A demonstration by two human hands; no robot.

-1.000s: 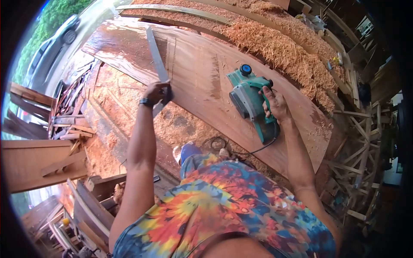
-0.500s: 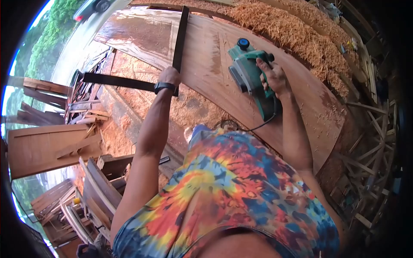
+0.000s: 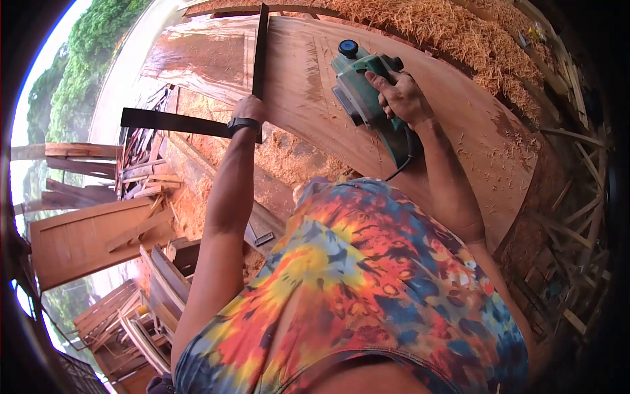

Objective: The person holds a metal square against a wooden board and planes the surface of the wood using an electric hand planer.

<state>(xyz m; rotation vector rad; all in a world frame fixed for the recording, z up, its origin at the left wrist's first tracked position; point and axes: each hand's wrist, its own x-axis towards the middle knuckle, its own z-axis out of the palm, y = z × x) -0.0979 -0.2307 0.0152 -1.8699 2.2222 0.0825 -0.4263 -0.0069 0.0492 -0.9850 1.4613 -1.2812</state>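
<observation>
My left hand, a dark watch band on its wrist, is closed around the corner of a dark L-shaped framing square. One arm of the square lies across the wide wooden panel, and the other reaches left past the panel's edge. My right hand grips the handle of a green electric planer with a blue-capped knob at its front. The planer is over the middle of the panel; whether its sole touches the wood is hidden. Its black cord trails back toward my shirt.
Curly wood shavings are heaped along the panel's far side, and more sawdust covers the ground at left. A panelled wooden door and stacked boards stand at left. Scrap battens lie in a tangle at right.
The view has shifted a little, and the square and planer now appear slightly farther left. A vehicle at the upper left has left the view. Both hands keep their hold.
</observation>
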